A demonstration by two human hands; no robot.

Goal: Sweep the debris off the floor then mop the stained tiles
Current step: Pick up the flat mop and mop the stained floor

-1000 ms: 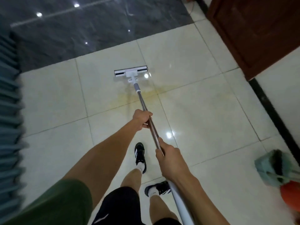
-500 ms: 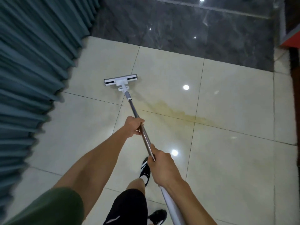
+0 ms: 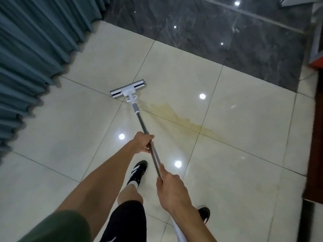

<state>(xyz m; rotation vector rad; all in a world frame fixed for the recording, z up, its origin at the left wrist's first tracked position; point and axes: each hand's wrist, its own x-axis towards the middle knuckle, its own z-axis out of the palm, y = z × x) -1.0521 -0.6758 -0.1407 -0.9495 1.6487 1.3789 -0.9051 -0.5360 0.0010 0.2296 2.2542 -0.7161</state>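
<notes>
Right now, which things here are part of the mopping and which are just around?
Part of the job:
mop
yellow stain
left hand
right hand

Just around:
curtain
dark floor strip
wooden door

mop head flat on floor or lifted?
Flat: the white flat mop head lies on the cream tiles, just left of the yellowish stain.

Olive-green short sleeve, black shorts — black trainers with white stripes, white socks

Pleated teal curtain hangs left; dark wooden door stands at right.
</notes>
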